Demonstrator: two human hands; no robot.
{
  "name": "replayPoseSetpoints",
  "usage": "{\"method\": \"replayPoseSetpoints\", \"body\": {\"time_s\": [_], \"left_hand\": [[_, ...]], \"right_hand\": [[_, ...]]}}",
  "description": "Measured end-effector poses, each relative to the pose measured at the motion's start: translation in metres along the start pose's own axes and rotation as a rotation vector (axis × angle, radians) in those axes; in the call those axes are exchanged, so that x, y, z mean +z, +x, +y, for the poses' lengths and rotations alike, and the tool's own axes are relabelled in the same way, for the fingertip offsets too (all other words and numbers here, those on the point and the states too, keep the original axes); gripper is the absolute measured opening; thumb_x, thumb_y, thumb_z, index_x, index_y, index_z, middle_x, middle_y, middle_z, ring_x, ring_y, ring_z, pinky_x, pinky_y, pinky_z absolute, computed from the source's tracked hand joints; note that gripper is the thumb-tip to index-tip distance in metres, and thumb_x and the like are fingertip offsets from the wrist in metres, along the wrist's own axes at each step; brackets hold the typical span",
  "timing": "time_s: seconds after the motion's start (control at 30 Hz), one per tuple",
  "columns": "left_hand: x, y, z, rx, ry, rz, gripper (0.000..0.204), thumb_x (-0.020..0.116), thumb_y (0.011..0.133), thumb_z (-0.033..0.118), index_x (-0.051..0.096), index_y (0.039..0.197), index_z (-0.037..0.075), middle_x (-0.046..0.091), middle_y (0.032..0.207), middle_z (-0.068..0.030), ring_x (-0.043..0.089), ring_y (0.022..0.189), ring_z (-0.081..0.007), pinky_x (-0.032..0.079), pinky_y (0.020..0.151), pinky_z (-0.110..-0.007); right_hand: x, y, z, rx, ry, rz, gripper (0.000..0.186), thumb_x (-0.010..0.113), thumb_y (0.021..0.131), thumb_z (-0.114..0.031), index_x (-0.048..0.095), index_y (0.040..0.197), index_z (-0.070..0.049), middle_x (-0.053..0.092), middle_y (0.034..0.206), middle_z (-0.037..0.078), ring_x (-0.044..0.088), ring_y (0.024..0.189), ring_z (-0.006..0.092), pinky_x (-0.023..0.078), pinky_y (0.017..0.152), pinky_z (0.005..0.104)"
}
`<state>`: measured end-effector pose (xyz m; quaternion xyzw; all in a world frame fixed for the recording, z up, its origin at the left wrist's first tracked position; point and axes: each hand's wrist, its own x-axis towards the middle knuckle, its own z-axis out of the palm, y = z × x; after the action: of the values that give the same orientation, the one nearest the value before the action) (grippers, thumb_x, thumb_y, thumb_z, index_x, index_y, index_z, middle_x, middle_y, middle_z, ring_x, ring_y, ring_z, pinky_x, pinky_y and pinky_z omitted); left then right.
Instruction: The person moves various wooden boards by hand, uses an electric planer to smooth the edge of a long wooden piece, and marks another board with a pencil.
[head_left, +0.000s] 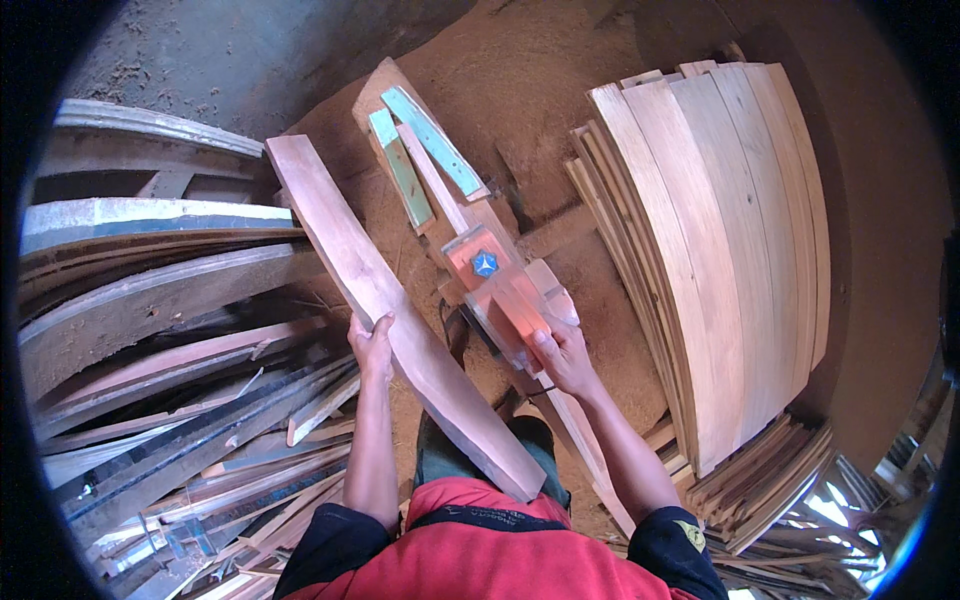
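Note:
A long, pale wooden plank (350, 240) slants from the upper left down to my red shirt. My left hand (374, 345) grips its left edge near the middle, thumb on top. To the right of the plank stands a narrow wooden bench-like fixture with an orange wooden block (515, 305) on it. My right hand (565, 355) is closed round the near right part of that block, some fingers hidden behind it. A blue star-shaped knob (485, 264) sits on the block's far part. Beyond it, a thin strip (430, 175) lies between two turquoise-painted wood pieces (432, 140).
A tall stack of wide boards (715, 250) stands on the right. Long timbers (150, 270) and loose offcuts (250, 500) crowd the left side. Brown sawdust (520, 80) covers the floor at the back, by a grey wall (230, 50).

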<state>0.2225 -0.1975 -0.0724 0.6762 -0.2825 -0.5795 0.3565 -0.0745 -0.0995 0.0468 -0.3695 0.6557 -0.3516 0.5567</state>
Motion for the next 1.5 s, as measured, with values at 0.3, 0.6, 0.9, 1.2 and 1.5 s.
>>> {"method": "replayPoseSetpoints", "body": {"time_s": [0.3, 0.6, 0.9, 1.2, 1.5], "left_hand": [[-0.006, 0.021, -0.003, 0.006, -0.019, 0.006, 0.047, 0.068, 0.083, -0.007, 0.056, 0.128, 0.000, 0.067, 0.116, -0.0101, 0.063, 0.102, -0.0184, 0.049, 0.092, -0.032], [-0.006, 0.030, 0.010, -0.043, -0.020, -0.034, 0.046, 0.060, 0.084, -0.009, 0.056, 0.130, 0.001, 0.065, 0.120, -0.0081, 0.063, 0.107, -0.0190, 0.048, 0.096, -0.032], [-0.003, 0.036, -0.001, -0.041, -0.079, -0.004, 0.043, 0.066, 0.082, -0.007, 0.059, 0.124, 0.001, 0.066, 0.114, -0.0092, 0.064, 0.101, -0.0186, 0.050, 0.092, -0.034], [-0.012, 0.021, -0.013, -0.052, -0.088, -0.056, 0.046, 0.059, 0.087, -0.008, 0.054, 0.132, 0.002, 0.066, 0.119, -0.0102, 0.065, 0.105, -0.0228, 0.054, 0.092, -0.036], [-0.006, -0.038, -0.013, -0.003, -0.086, -0.058, 0.047, 0.063, 0.085, -0.004, 0.054, 0.131, 0.000, 0.065, 0.121, -0.0096, 0.063, 0.107, -0.0210, 0.050, 0.094, -0.034]], "right_hand": [[0.024, 0.080, -0.040, -0.081, 0.033, 0.013, 0.052, 0.046, 0.105, -0.049, 0.058, 0.085, -0.003, 0.052, 0.060, 0.000, 0.053, 0.052, 0.0088, 0.043, 0.048, 0.0267], [0.046, 0.149, -0.081, -0.005, 0.073, 0.056, 0.045, 0.054, 0.101, -0.045, 0.064, 0.089, -0.002, 0.056, 0.058, 0.003, 0.055, 0.056, 0.0115, 0.042, 0.053, 0.0331], [0.058, 0.210, -0.116, -0.187, -0.136, 0.187, 0.055, 0.048, 0.102, -0.051, 0.063, 0.083, -0.001, 0.052, 0.060, 0.005, 0.048, 0.058, 0.0139, 0.043, 0.057, 0.0353], [0.070, 0.261, -0.147, -0.272, -0.199, 0.230, 0.055, 0.050, 0.099, -0.052, 0.068, 0.084, -0.002, 0.049, 0.056, 0.010, 0.050, 0.056, 0.0175, 0.042, 0.057, 0.0386], [0.045, 0.197, -0.120, -0.342, -0.110, 0.179, 0.062, 0.044, 0.099, -0.058, 0.071, 0.092, -0.002, 0.056, 0.061, 0.005, 0.057, 0.062, 0.0173, 0.047, 0.062, 0.0353]]}}
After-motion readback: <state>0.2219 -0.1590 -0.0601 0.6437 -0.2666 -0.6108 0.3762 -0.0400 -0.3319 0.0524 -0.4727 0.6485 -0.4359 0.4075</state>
